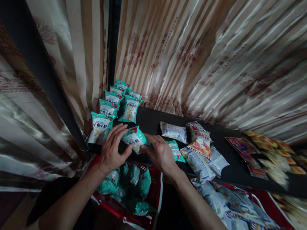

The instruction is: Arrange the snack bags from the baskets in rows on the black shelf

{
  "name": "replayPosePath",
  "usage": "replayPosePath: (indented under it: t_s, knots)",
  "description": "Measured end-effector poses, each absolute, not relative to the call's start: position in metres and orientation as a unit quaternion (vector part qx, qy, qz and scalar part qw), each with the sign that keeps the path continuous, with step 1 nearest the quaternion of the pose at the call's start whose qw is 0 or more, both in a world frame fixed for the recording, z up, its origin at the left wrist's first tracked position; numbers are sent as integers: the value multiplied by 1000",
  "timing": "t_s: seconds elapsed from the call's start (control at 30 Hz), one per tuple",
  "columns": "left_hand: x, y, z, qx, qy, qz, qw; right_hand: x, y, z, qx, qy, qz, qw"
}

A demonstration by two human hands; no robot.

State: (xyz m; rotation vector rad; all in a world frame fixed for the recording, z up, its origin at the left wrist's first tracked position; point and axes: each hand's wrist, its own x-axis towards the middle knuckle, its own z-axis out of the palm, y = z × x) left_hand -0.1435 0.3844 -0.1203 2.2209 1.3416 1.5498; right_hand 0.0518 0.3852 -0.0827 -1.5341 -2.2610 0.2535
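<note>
A teal and white snack bag is held tilted between my two hands over the front of the black shelf. My left hand grips its left side, with the thumb below and fingers curved above. My right hand closes on its right end. Upright bags of the same kind stand in two rows at the shelf's left end, the front one just left of my left hand. Another teal bag lies flat beside my right hand. Below my hands, a red basket contains several more teal bags.
Blue-white and red-orange snack bags lie in a loose pile on the black shelf, right of my hands. Farther right are red packets and yellow packs. Filled baskets stand below at right. A striped curtain hangs behind.
</note>
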Motion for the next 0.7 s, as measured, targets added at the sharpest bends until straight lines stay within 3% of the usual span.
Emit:
replayPosePath:
  t_s: [0.17, 0.3, 0.7]
  knots:
    - [-134, 382, -128, 724, 470, 505, 29, 36, 416, -115, -605, -626, 303, 389]
    - [-129, 388, -139, 738, 508, 439, 72, 19, 439, -139, -572, -549, 375, 480]
    - [-127, 404, -161, 727, 585, 337, 126, -5, 471, -165, -540, -511, 417, 522]
